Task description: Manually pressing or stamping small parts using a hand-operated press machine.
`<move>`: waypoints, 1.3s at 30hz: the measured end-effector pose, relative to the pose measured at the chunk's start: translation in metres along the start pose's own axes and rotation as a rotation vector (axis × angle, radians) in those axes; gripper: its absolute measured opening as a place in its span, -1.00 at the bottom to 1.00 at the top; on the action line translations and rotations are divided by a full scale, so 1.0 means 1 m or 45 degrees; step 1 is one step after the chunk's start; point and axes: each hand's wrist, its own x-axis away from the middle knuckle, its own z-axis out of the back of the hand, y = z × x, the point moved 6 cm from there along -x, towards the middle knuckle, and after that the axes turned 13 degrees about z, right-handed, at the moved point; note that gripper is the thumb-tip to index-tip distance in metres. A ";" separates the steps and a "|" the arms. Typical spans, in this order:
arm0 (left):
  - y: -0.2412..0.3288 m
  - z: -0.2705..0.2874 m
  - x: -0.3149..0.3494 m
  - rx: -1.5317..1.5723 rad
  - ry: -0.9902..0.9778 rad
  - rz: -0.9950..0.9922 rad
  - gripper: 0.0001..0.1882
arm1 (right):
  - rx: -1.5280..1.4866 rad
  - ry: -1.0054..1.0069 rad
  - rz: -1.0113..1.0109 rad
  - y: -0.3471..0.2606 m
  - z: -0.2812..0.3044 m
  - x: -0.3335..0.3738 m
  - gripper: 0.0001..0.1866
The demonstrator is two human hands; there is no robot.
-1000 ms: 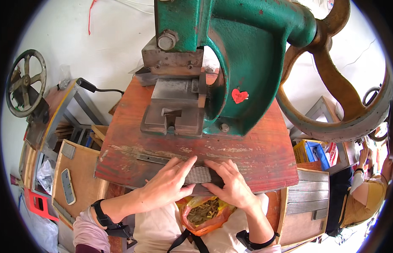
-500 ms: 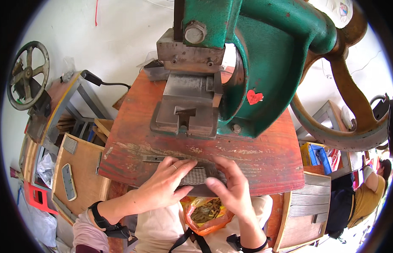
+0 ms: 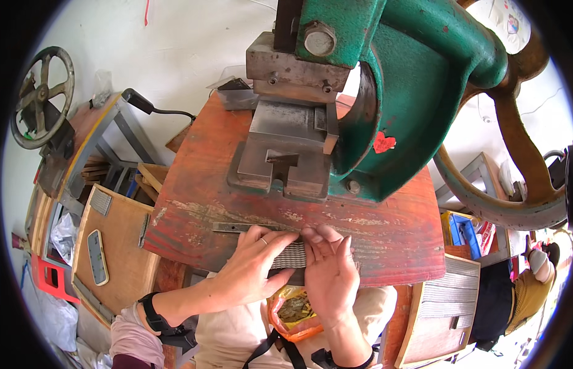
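Observation:
A row of thin ribbed grey metal strips (image 3: pixel 291 255), packed side by side, lies at the front edge of the red-brown wooden table (image 3: pixel 397 237). My left hand (image 3: pixel 252 261) is closed over its left part, fingers on the far side and thumb on the near side. The edge of my right hand (image 3: pixel 329 270) touches the right end of the row. Its palm is turned up, with the fingers loosely bent and the thumb apart. Both hands cover part of the row. Just beyond my left fingers lies a flat metal bar (image 3: pixel 228 227).
A green press (image 3: pixel 416 104) with a steel die block (image 3: pixel 283 161) stands behind my hands. In my lap sits an orange bag (image 3: pixel 292 313) of small brassy pieces. Wooden trays flank me; the left tray (image 3: pixel 123 246) bears a phone (image 3: pixel 97 258), the right tray (image 3: pixel 434 338) ribbed strips.
My right hand has rolled palm up and shifted its edge against the row's right end. The left hand keeps its grip. The whole view has shifted slightly.

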 end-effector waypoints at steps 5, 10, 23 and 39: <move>-0.002 0.001 0.000 0.034 -0.048 0.047 -0.31 | 0.486 -0.201 0.146 -0.030 0.004 -0.003 -0.63; -0.005 0.003 0.001 0.061 -0.114 0.067 -0.26 | 1.459 -0.802 0.201 -0.048 -0.004 -0.003 -0.37; -0.009 0.006 0.002 0.089 -0.094 0.077 -0.21 | 1.841 -1.100 0.414 -0.031 -0.017 -0.013 -0.37; -0.010 0.014 0.012 0.061 -0.046 0.021 -0.21 | 1.864 -1.177 0.538 -0.033 -0.022 -0.008 -0.41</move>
